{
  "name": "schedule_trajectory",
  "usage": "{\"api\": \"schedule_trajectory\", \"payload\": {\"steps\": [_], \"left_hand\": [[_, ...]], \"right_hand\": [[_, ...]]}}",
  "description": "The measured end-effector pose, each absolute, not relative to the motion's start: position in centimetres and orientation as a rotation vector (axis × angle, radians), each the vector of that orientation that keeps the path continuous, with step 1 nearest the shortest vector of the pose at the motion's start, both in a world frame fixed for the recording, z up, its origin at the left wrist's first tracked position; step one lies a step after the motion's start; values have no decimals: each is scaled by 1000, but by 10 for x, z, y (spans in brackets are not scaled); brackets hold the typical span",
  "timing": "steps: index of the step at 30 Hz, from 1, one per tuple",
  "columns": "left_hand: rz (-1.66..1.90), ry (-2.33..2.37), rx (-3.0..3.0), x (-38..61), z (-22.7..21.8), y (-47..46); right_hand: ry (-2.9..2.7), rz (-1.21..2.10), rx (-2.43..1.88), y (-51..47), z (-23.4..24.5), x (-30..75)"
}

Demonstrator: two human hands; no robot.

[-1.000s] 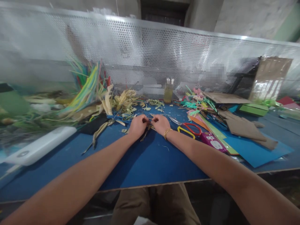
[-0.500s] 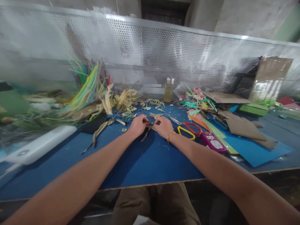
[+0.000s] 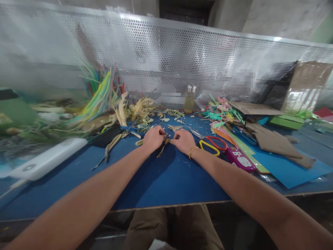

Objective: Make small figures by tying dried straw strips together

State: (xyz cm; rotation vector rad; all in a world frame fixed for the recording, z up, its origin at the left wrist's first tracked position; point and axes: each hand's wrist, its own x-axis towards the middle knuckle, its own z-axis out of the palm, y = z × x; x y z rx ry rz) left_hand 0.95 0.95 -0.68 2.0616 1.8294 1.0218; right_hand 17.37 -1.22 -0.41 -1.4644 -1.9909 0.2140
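Observation:
My left hand [image 3: 153, 138] and my right hand [image 3: 184, 140] meet at the middle of the blue table [image 3: 161, 177]. Both are closed in a pinch on a small bundle of dried husk strips [image 3: 163, 145] that hangs down between them onto the table. A gold bracelet [image 3: 193, 150] sits on my right wrist. Scissors with one red and one yellow handle [image 3: 210, 144] lie just right of my right hand, blades pointing to the back left.
A pile of dried husks [image 3: 137, 113] and coloured strips [image 3: 100, 95] lies at the back left. A white flat device [image 3: 49, 158] rests at the left. A small glass bottle [image 3: 189, 100] stands by the perforated metal screen [image 3: 166, 59]. Coloured paper sheets [image 3: 283, 163], a pink case [image 3: 240, 159] and brown card fill the right.
My hands have stayed together on the husk bundle; the right hand has slid slightly right and nearer. The view has shifted a little.

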Motion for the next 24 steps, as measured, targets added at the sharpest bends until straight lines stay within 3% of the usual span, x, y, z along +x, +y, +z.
{"api": "schedule_trajectory", "payload": {"steps": [9, 17, 24], "left_hand": [[1040, 1819, 2017, 6, -2, 11], [1069, 1640, 1913, -5, -5, 20], [1215, 1352, 1750, 3, -3, 17]], "right_hand": [[-1954, 196, -1345, -5, -2, 179], [-1929, 631, -1011, 0, 1, 180], [-1931, 637, -1072, 10, -8, 185]]}}
